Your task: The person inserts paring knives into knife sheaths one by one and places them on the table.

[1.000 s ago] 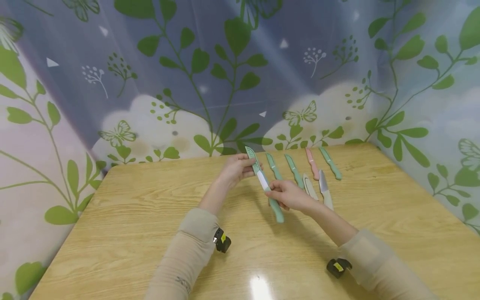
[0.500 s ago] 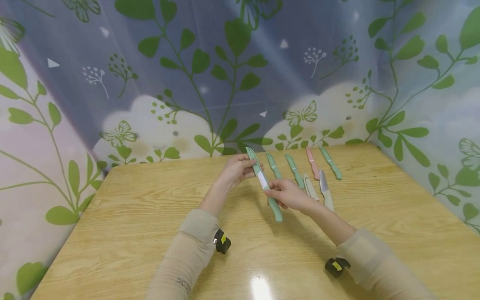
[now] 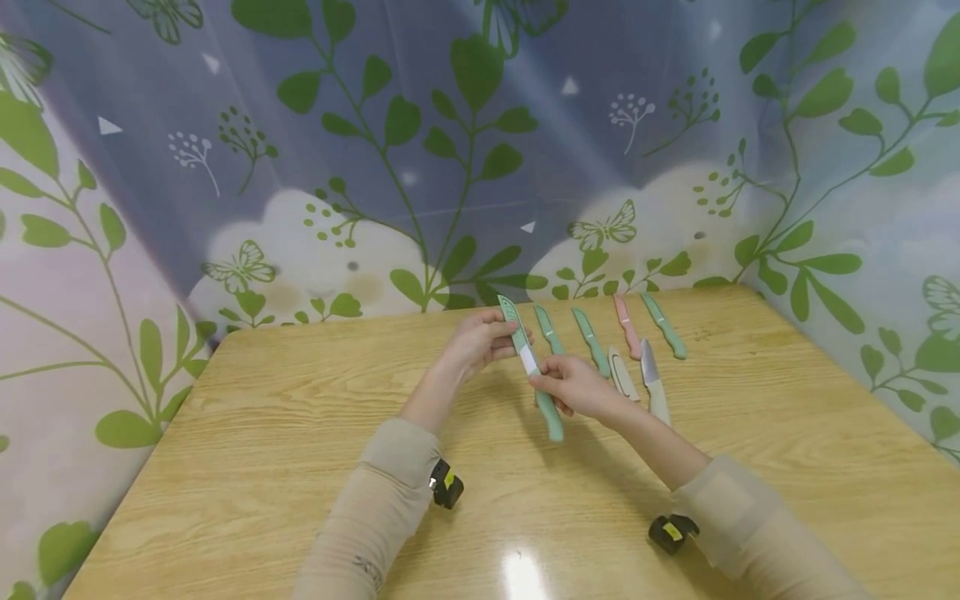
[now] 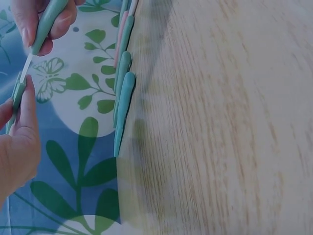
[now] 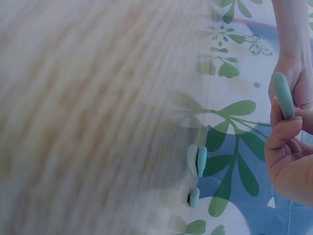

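A green-handled knife (image 3: 551, 417) is held above the wooden table, its blade (image 3: 529, 361) partly inside a green sheath (image 3: 508, 312). My left hand (image 3: 480, 342) pinches the sheath between thumb and fingers. With the right hand (image 3: 576, 388) I grip the handle close to the blade. A short pale stretch of blade shows between handle and sheath, also in the left wrist view, where the sheath (image 4: 18, 93) sits in the left fingers. In the right wrist view the handle's end (image 5: 283, 93) sticks up from the right hand (image 5: 288, 152).
Behind my hands lie several green sheathed knives (image 3: 592, 342) and a pink one (image 3: 627, 325) in a row. A cream sheath (image 3: 622, 375) and a bare cream-handled knife (image 3: 654, 379) lie by the right hand. A leaf-patterned curtain (image 3: 360, 167) borders the table's far edge.
The exposed stretch of blade has shortened as the handle and sheath came closer together. My left hand with the sheath has shifted slightly right. The knives on the table have not moved.
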Action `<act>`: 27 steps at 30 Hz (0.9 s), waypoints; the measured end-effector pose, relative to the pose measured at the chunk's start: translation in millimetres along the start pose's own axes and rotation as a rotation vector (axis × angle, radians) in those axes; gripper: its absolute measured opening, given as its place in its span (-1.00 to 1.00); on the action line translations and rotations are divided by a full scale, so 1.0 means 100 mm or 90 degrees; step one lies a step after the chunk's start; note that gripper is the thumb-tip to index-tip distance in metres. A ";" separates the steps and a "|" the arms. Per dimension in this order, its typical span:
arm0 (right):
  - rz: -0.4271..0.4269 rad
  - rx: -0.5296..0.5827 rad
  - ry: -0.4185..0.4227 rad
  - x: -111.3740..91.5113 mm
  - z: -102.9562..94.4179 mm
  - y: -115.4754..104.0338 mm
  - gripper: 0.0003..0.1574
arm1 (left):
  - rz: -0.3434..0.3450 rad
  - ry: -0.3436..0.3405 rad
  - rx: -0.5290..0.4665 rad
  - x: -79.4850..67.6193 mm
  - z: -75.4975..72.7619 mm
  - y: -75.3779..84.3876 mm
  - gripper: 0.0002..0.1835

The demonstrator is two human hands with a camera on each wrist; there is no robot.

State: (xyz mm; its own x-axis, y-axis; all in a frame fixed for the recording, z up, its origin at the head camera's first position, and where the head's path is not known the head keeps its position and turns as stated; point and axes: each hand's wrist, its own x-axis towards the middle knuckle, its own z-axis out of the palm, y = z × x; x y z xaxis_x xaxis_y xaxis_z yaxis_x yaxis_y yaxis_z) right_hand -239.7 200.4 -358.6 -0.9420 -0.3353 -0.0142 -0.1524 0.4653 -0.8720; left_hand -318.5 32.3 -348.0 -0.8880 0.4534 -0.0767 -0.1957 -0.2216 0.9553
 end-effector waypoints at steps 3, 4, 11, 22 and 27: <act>-0.002 0.008 0.001 0.00 0.00 0.01 -0.75 | -0.008 0.000 -0.005 -0.01 0.01 -0.01 -0.95; -0.003 0.009 0.001 0.00 0.01 0.01 -0.74 | -0.010 -0.001 -0.009 -0.01 0.01 -0.01 -0.95; -0.005 0.010 0.003 0.01 0.00 0.03 -0.71 | -0.011 0.002 0.011 -0.02 0.03 -0.02 -0.96; 0.007 -0.009 0.021 0.01 -0.02 0.02 -0.71 | -0.032 -0.001 0.022 -0.03 0.08 -0.06 -0.94; 0.014 -0.016 0.031 0.01 -0.03 0.01 -0.70 | -0.039 -0.001 0.021 -0.04 0.11 -0.07 -0.95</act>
State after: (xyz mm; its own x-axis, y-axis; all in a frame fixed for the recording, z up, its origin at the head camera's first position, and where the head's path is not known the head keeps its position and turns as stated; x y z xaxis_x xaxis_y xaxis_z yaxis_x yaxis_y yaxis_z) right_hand -241.5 203.0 -358.5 -0.9583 -0.2855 -0.0092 -0.1384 0.4921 -0.8595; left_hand -309.3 41.8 -351.7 -0.8742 0.4663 -0.1353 -0.2364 -0.1653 0.9575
